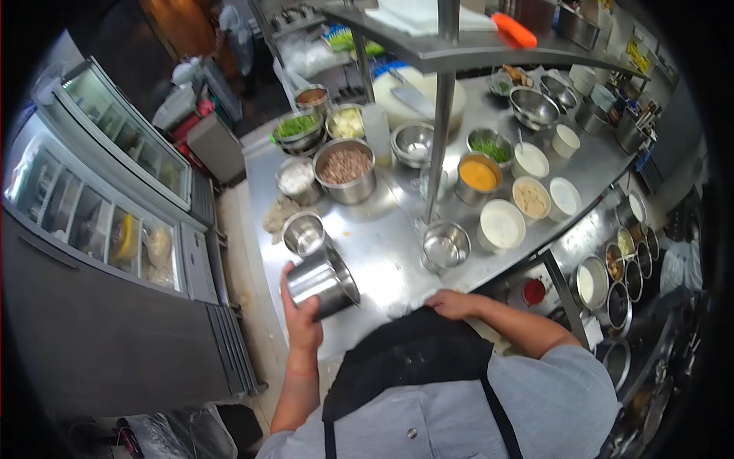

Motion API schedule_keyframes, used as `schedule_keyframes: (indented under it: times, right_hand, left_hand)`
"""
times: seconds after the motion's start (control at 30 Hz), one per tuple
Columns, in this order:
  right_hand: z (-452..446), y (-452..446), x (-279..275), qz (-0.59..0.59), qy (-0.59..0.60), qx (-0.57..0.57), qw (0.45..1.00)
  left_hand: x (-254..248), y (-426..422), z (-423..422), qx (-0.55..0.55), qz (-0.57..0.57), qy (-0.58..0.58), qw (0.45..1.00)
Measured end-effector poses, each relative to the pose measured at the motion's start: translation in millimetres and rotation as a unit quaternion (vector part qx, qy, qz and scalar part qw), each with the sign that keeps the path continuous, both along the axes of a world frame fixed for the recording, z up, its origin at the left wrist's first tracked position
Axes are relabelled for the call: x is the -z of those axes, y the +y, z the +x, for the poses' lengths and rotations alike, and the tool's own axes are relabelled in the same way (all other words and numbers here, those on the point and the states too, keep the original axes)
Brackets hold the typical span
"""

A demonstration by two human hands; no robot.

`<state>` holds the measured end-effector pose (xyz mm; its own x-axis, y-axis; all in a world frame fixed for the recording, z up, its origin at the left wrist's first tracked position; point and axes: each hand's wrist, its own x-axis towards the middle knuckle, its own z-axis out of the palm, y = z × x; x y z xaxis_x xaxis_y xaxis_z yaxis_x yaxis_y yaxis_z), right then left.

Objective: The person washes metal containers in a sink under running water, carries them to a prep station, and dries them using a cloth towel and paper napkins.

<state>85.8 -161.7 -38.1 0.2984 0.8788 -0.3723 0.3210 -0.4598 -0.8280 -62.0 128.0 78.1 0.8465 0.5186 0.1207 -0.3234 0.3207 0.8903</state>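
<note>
My left hand [303, 321] is wrapped round a shiny steel pot [319, 284], which lies tilted on its side in the grip with its mouth toward the right. Just behind it stands a small steel bowl [304, 232] on the steel table [375, 264]. At the table's front edge, my right hand [453, 304] is closed against the top of the black apron [413, 348]; what its fingers hold, if anything, is hidden. A steel container [445, 245] with a shiny inside stands just beyond that hand.
A pot of brown chopped food [345, 170], a pot of orange liquid [479, 175] and several white tubs [501, 226] stand on the table. A post [441, 145] carries an overhead shelf [428, 55]. Glass-doored fridges [99, 222] line the left; another person [235, 38] stands far back.
</note>
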Motion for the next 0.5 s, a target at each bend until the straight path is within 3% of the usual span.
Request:
schedule_keyframes:
  times: [0.1,0.13,0.17,0.23,0.27,0.3,0.33,0.37,0.4,0.43,0.47,0.5]
  right_hand:
    - [-12.4,1.4,0.7,0.06,0.134,0.113,0.983]
    - [-18.5,10.6,-40.0,-0.087,0.116,0.099,0.984]
    - [-14.6,15.3,-34.2,-0.12,0.069,0.076,0.987]
    - [-1.3,17.4,-28.0,-0.066,-0.111,0.056,0.99]
    - [2.6,24.6,-43.1,-0.061,-0.113,0.054,0.99]
    - [4.0,31.7,-59.2,0.077,-0.042,0.2,0.976]
    - [1.7,39.5,-80.9,0.21,0.035,0.339,0.917]
    - [-1.2,47.0,-106.9,0.212,0.039,0.341,0.915]
    - [-1.8,55.1,-136.7,0.314,-0.179,0.21,0.908]
    - [0.7,63.3,-155.0,0.39,-0.388,0.066,0.832]
    - [7.4,71.4,-152.8,0.354,-0.468,-0.02,0.81]
    - [8.6,81.0,-162.8,0.31,-0.539,-0.105,0.776]
  left_hand:
    - [6.6,-1.1,-1.2,0.011,0.062,0.043,0.997]
    - [3.1,-7.4,0.0,0.011,0.047,0.046,0.998]
    - [-0.5,-12.5,-0.3,0.012,0.031,0.05,0.998]
    - [3.5,-11.4,3.4,0.019,-0.016,0.032,0.999]
    - [1.9,-12.2,5.0,0.017,-0.027,0.039,0.999]
    - [1.1,-13.0,4.7,0.014,-0.038,0.049,0.998]
    - [7.4,-10.3,7.5,0.025,-0.013,0.058,0.998]
    - [5.7,-13.5,10.0,0.026,-0.009,0.061,0.998]
    - [3.0,-19.3,17.3,0.095,-0.08,0.06,0.99]
    - [1.8,-24.7,23.7,0.165,-0.149,0.059,0.973]
    - [4.2,-28.4,27.4,0.237,-0.238,0.088,0.938]
    - [0.3,-40.3,32.7,0.257,-0.241,0.115,0.929]
